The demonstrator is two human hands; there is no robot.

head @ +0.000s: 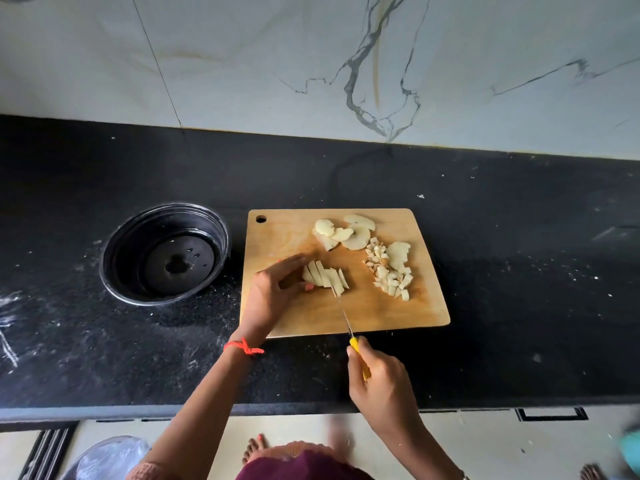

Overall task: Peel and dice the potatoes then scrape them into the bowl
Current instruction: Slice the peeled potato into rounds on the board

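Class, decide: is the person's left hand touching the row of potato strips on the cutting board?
Touching. The head view shows the left hand pinching the potato strips at their left end, thumb tip overlapping them.

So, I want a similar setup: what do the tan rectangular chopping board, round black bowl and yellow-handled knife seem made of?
Tan rectangular chopping board: wood or bamboo, matte, faint grain. Round black bowl: glossy, pale rim; plastic or coated metal, can't tell. Yellow-handled knife: thin shiny blade, likely steel; handle probably plastic, evenly coloured.
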